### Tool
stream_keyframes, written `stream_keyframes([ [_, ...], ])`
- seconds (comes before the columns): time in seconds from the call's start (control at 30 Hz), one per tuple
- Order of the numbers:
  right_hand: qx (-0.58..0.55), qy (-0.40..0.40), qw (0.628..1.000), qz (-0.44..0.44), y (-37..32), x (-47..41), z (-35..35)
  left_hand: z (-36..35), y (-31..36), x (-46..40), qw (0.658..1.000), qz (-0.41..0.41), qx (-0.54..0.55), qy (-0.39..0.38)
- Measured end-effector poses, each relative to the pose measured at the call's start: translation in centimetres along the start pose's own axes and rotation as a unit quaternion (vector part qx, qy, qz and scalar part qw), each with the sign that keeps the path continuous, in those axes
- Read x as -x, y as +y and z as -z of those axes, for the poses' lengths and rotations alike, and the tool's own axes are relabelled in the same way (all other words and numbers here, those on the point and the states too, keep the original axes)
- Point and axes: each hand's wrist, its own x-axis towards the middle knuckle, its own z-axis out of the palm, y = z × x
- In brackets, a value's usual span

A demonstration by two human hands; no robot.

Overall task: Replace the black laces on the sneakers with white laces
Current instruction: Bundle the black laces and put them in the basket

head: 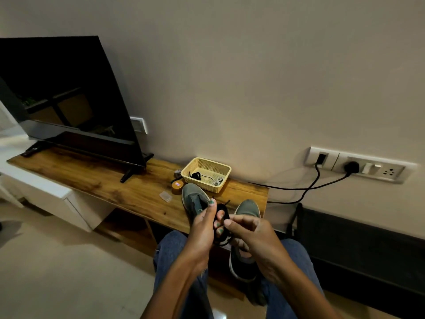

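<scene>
Wooden bench (119, 180) behind; both hands' fingers (218, 223) pinching coiled black lace (224, 211), sneakers (247, 209) half hidden.

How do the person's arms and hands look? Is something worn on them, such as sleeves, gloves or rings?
Both forearms are bare, with no sleeves in view. The left hand has green-painted fingernails. The right hand wears no glove. No ring, watch or bracelet is visible on either.

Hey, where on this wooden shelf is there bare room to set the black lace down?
Bare wood runs between the TV foot and the clear box. It is crowded around the basket, orange tin and sneakers.
</scene>
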Motion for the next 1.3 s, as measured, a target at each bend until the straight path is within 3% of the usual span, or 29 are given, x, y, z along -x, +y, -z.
stream_keyframes([
  [0.23,0.063,-0.01,0.998,-0.003,0.0,-0.6,0.2,0.1,-0.1,-0.2,0.999,-0.009,-0.032,-0.01],
  [0.5,-0.118,-0.075,0.985,-0.1,0.1,-0.5,0.4,-0.1,-0.7,-0.7,1.0,-0.001,-0.024,-0.005],
  [0.6,-0.086,-0.096,0.99,-0.062,0.5,-0.6,0.3,-0.3,-0.9,-0.8,1.0,-0.003,-0.028,-0.013],
  [0.8,0.035,0.001,0.997,0.062,1.5,-0.8,-0.5,-0.8,-0.9,-0.4,1.0,-0.004,-0.027,0.0],
  [0.93,0.228,0.068,0.949,0.206,2.6,-0.9,-0.2,-0.7,-0.6,-0.5,0.999,-0.016,-0.019,0.042],
  [1.0,0.259,0.103,0.932,0.231,3.1,-1.0,0.0,-0.5,-0.4,-0.8,0.998,-0.014,-0.004,0.061],
  [1.17,0.165,0.117,0.961,0.189,2.4,-0.7,0.0,0.2,-0.4,-1.1,0.997,-0.012,0.019,0.071],
  [1.3,0.021,0.137,0.984,0.109,1.8,-1.0,0.2,-0.2,-0.5,-0.7,0.999,-0.026,0.009,0.034],
])
